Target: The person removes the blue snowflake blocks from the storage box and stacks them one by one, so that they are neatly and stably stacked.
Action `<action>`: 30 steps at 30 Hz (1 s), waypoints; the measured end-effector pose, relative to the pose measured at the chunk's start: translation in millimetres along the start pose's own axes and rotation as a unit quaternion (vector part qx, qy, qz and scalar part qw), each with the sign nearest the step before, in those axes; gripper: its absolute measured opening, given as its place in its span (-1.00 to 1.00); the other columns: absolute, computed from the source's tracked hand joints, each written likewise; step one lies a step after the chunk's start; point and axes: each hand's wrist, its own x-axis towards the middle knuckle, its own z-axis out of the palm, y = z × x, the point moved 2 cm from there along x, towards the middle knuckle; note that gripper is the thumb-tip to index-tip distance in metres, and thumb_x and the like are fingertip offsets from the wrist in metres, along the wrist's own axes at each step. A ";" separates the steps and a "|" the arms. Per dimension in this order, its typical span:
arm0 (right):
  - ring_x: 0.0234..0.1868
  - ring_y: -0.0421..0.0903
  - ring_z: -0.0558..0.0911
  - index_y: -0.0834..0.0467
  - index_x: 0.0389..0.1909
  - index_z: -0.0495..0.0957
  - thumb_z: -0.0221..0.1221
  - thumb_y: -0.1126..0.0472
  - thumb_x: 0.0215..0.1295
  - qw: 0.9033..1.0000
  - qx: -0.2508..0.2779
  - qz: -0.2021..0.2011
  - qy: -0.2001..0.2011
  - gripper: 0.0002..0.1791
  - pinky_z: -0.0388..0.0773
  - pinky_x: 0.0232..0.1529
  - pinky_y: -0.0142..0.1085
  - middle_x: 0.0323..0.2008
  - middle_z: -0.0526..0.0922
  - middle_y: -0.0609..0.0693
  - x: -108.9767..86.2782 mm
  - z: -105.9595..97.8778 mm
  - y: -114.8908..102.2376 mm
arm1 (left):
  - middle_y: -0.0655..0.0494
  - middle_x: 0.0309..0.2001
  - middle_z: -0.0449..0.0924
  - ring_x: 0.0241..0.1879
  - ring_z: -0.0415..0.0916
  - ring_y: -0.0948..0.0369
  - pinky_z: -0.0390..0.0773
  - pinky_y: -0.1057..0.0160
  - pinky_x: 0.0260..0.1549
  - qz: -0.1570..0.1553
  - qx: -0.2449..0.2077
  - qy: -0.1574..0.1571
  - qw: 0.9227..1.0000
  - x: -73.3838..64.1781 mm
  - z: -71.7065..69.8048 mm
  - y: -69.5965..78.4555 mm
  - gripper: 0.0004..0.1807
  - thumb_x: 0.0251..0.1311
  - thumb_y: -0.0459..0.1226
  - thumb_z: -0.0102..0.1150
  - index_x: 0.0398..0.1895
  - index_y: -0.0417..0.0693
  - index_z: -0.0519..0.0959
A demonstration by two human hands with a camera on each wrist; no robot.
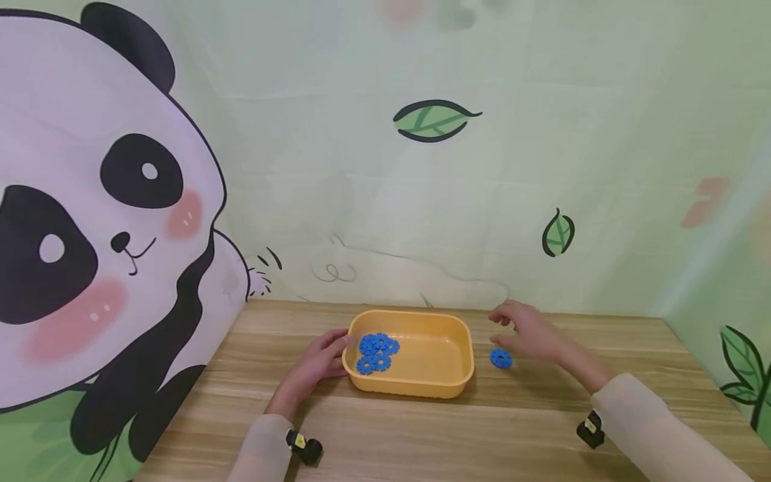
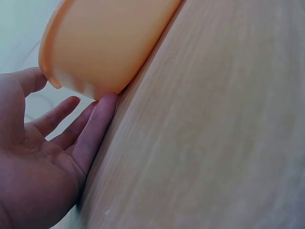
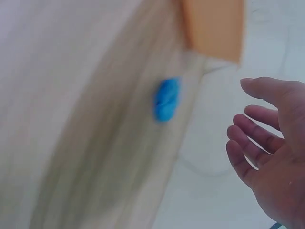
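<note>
A yellow plastic basin (image 1: 430, 387) stands on the table, with several blue notched discs (image 1: 379, 361) lying at its left end. My left hand (image 1: 319, 361) touches the basin's left side; in the left wrist view its thumb meets the rim and its fingertips (image 2: 108, 100) rest against the lower wall. To the right of the basin lies a single blue disc (image 1: 501, 358) flat on the wood. Above and just right of that disc is my right hand (image 1: 527, 329), holding nothing, its fingers loosely bent. The right wrist view shows the lone disc blurred, apart from the fingers.
The wood-grain table (image 1: 397, 435) ends at the back against a pale green cloth backdrop (image 1: 337, 134) printed with a panda (image 1: 199, 174) and leaves (image 1: 430, 122). Small black devices (image 1: 590, 430) are strapped at both wrists.
</note>
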 end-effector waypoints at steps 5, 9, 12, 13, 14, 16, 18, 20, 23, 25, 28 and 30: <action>0.01 0.07 0.63 0.28 0.06 0.67 0.43 0.15 0.36 1.000 0.012 -0.013 -0.002 -0.63 0.68 0.08 0.02 -0.06 0.68 0.04 17.3 4.4 -36.5 | -0.30 0.43 0.43 0.29 0.55 -0.14 0.76 0.02 0.01 -0.001 0.001 -0.001 1.000 0.4 0.5 -1.4 -0.36 0.59 0.01 0.11 0.52 -0.21 0.38; 0.01 0.12 0.65 0.29 0.05 0.68 0.44 0.16 0.34 0.999 0.022 -0.045 -0.006 -0.63 0.68 0.09 0.00 -0.07 0.68 0.05 34.4 23.3 -65.1 | -0.29 0.42 0.43 0.29 0.55 -0.13 0.76 0.02 0.01 -0.002 -0.003 -0.002 1.000 1.8 0.3 -2.6 -0.37 0.59 0.00 0.11 0.51 -0.20 0.38; 0.01 0.11 0.67 0.26 0.06 0.69 0.45 0.14 0.34 0.998 0.017 -0.061 -0.011 -0.62 0.67 0.09 -0.03 -0.08 0.68 0.02 47.6 41.7 -83.8 | -0.30 0.41 0.44 0.27 0.56 -0.13 0.76 0.01 0.01 -0.002 -0.005 -0.001 1.000 2.0 0.0 -3.7 -0.37 0.59 0.00 0.11 0.51 -0.21 0.38; 0.01 0.09 0.67 0.25 0.07 0.69 0.44 0.13 0.34 0.998 0.014 -0.064 -0.016 -0.62 0.67 0.10 -0.05 -0.07 0.68 0.01 51.8 48.6 -88.7 | -0.30 0.41 0.44 0.27 0.56 -0.13 0.76 0.01 0.01 -0.002 -0.007 -0.001 1.000 1.8 0.1 -3.7 -0.38 0.59 -0.01 0.11 0.51 -0.21 0.38; 0.02 0.09 0.66 0.26 0.08 0.68 0.44 0.13 0.35 0.998 0.017 -0.064 -0.022 -0.61 0.67 0.11 -0.04 -0.06 0.69 0.04 55.1 54.7 -94.0 | -0.30 0.40 0.44 0.27 0.56 -0.14 0.76 0.01 0.01 -0.002 -0.008 -0.001 1.000 1.4 0.3 -3.6 -0.38 0.60 -0.01 0.11 0.51 -0.21 0.38; 0.02 0.09 0.67 0.28 0.09 0.68 0.43 0.14 0.35 0.997 0.020 -0.068 -0.028 -0.60 0.67 0.11 -0.02 -0.04 0.70 0.09 62.6 66.5 -102.6 | -0.30 0.40 0.45 0.27 0.56 -0.14 0.76 0.01 0.01 -0.003 -0.008 -0.001 1.000 0.9 0.3 -2.9 -0.38 0.60 -0.02 0.11 0.51 -0.21 0.38; 0.05 0.10 0.67 0.31 0.10 0.67 0.43 0.15 0.35 0.997 0.031 -0.064 -0.038 -0.59 0.67 0.13 0.01 0.00 0.70 0.15 69.9 77.3 -109.4 | -0.30 0.40 0.45 0.28 0.55 -0.14 0.76 0.01 0.01 -0.003 -0.007 -0.002 1.000 0.6 0.1 -1.4 -0.39 0.60 -0.03 0.11 0.51 -0.21 0.38; 0.08 0.13 0.67 0.33 0.12 0.66 0.43 0.17 0.35 0.997 0.039 -0.055 -0.044 -0.57 0.66 0.17 0.04 0.04 0.70 0.19 77.2 86.3 -114.3 | -0.30 0.39 0.46 0.28 0.55 -0.14 0.76 0.01 0.02 -0.003 -0.006 -0.003 1.000 0.3 0.2 -0.4 -0.40 0.60 -0.03 0.10 0.51 -0.21 0.38; 0.14 0.15 0.67 0.35 0.15 0.66 0.44 0.17 0.35 0.997 0.044 -0.047 -0.044 -0.54 0.63 0.23 0.04 0.09 0.70 0.21 89.2 98.6 -118.3 | -0.30 0.39 0.46 0.26 0.57 -0.13 0.76 0.01 0.01 -0.003 -0.001 -0.004 1.000 0.0 0.3 0.5 -0.39 0.60 -0.02 0.11 0.51 -0.21 0.38; 0.16 0.15 0.67 0.35 0.17 0.65 0.44 0.16 0.35 0.997 0.040 -0.049 -0.043 -0.53 0.62 0.26 0.03 0.11 0.71 0.20 97.0 106.1 -120.0 | -0.31 0.38 0.46 0.25 0.58 -0.12 0.76 0.02 0.01 -0.005 -0.003 -0.004 1.000 0.0 0.3 0.5 -0.38 0.59 -0.01 0.12 0.51 -0.20 0.38; 0.15 0.17 0.67 0.36 0.16 0.65 0.44 0.17 0.34 0.997 0.035 -0.057 -0.040 -0.52 0.61 0.26 0.06 0.10 0.72 0.23 105.9 117.0 -121.7 | -0.31 0.38 0.46 0.24 0.58 -0.12 0.76 0.01 0.01 0.000 -0.004 -0.005 1.000 -0.7 -0.2 0.1 -0.37 0.59 -0.01 0.12 0.51 -0.22 0.38; 0.15 0.17 0.67 0.35 0.16 0.65 0.43 0.16 0.35 0.997 0.023 -0.054 -0.041 -0.53 0.60 0.27 0.06 0.10 0.72 0.22 109.6 124.3 -122.2 | -0.33 0.38 0.45 0.24 0.58 -0.13 0.76 0.00 0.01 0.003 -0.006 -0.008 1.000 -1.4 -0.3 -0.3 -0.37 0.59 -0.02 0.12 0.51 -0.23 0.37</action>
